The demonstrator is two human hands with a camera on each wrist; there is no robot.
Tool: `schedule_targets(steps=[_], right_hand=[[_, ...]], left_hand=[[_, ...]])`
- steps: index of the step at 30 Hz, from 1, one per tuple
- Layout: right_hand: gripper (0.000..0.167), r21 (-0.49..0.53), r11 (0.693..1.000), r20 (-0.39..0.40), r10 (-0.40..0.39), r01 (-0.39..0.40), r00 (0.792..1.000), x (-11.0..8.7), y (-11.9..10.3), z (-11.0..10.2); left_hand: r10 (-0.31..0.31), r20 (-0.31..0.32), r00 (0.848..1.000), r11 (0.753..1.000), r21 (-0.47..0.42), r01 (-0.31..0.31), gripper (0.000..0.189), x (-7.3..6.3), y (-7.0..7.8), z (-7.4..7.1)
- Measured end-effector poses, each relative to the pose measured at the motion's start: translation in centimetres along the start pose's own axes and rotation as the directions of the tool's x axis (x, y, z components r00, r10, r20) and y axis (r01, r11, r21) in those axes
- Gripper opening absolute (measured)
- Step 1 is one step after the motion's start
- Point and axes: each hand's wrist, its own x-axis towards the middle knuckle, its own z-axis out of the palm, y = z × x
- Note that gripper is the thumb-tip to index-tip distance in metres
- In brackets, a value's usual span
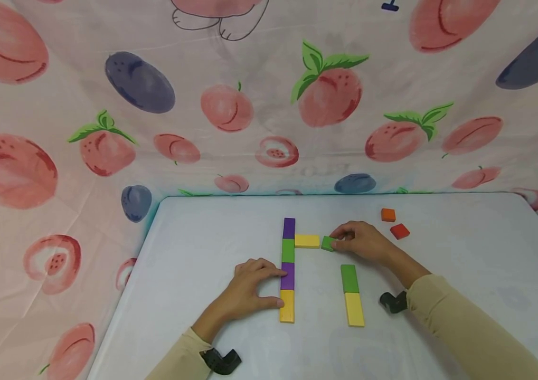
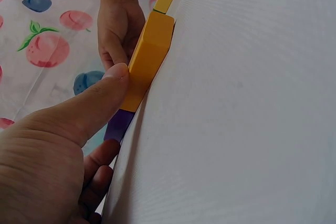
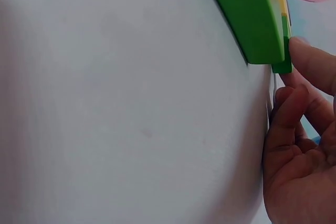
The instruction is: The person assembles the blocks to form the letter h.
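Note:
A column of blocks stands in the head view: a purple block [image 1: 289, 228], a green block [image 1: 288, 250], another purple block [image 1: 288, 276] and an orange-yellow block [image 1: 287, 306] end to end. My left hand [image 1: 252, 289] touches its left side, the index fingertip on the lower purple block and the thumb at the orange-yellow block [image 2: 150, 51]. A yellow block [image 1: 307, 241] juts right from the column's upper green block. Just past its right end, my right hand [image 1: 361, 240] pinches a small green block [image 1: 328, 243], slightly tilted, with a narrow gap between the two.
Nearer on the right, a green block [image 1: 350, 278] and a pale yellow block [image 1: 355, 310] lie end to end. An orange block [image 1: 388, 215] and a red block [image 1: 399, 231] lie beyond my right hand. The white table [image 1: 192, 227] meets a fruit-patterned cloth [image 1: 235, 153] at the back.

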Motion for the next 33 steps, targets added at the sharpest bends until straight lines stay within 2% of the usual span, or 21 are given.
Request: schedule_targets(steps=[17,33], right_hand=[[0.032,-0.037,0.999,-0.025,-0.030,0.029,0.999,0.14,0.02,0.17],[0.033,-0.028,0.999,-0.022,-0.037,0.036,0.999,0.10,0.03,0.25]], left_hand=[[-0.003,0.001,1.000,1.000,0.002,0.003,0.057,0.05,0.06,-0.09],[-0.002,0.003,1.000,1.000,0.002,0.002,0.057,-0.03,0.04,-0.04]])
